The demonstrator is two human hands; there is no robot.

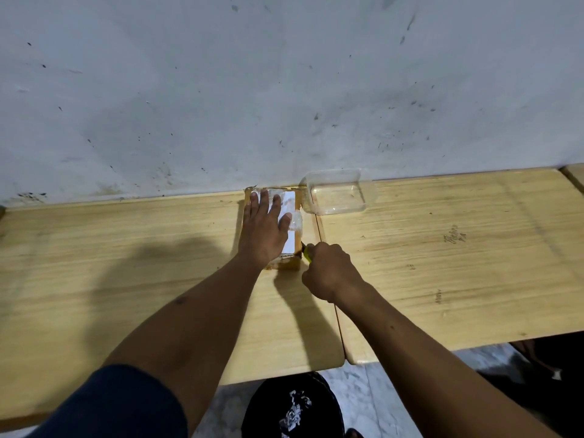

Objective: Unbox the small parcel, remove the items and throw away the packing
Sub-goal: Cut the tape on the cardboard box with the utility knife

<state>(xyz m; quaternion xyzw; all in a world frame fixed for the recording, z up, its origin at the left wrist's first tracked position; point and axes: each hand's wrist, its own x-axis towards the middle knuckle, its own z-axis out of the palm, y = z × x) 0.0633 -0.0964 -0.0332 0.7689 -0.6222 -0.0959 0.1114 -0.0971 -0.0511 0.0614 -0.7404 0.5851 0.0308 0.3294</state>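
Parcel lies under my flat, spread left hand; my right hand grips a yellow cutter at its edge.

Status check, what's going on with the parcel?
Left hand flat on parcel, pinning it. Right hand grips cutter at parcel's right edge. Parcel still sealed. Clear tub beside it.

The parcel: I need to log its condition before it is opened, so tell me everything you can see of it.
The parcel is a small brown cardboard box with a white label on top under glossy clear tape. It lies flat and still closed on the wooden table, its far end at the wall, beside a clear plastic container. The left hand presses flat on its top; the right hand holds a yellow-handled cutter at its near right edge.
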